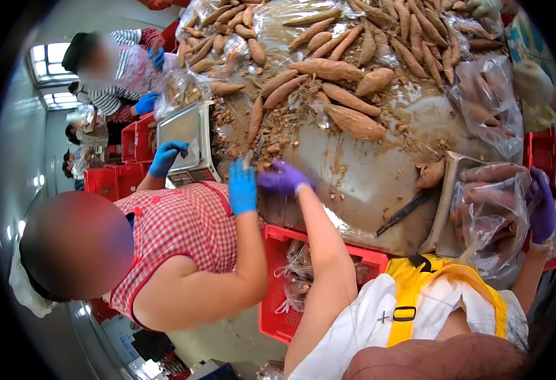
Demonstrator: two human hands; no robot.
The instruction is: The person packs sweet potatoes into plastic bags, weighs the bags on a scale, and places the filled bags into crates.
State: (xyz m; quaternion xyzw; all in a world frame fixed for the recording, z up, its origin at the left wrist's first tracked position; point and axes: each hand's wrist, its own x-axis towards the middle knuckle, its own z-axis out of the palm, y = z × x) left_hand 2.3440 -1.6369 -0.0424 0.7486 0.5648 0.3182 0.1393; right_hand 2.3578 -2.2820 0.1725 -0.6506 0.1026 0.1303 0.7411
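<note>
My left hand (285,178), in a purple glove, reaches over the left part of the metal table. Its fingers look apart, beside small brown scraps and close to a co-worker's blue-gloved hand (242,187). Just above these hands is a knife (260,144); who holds it, if anyone, is unclear. My right hand (541,206), also purple-gloved, is at the far right, closed on the edge of a clear plastic bag (493,237). Sweet potatoes (490,192) fill that bag, which rests on a metal-topped scale (450,202); part of the fingers is hidden.
Sweet potatoes (354,120) and soil cover the metal table (316,158). A dark-bladed knife (404,212) lies near its front edge. Another scale (192,139) stands left. Below the edge is a red crate (274,278) with bagged goods. A co-worker in a checked apron (183,228) stands close left.
</note>
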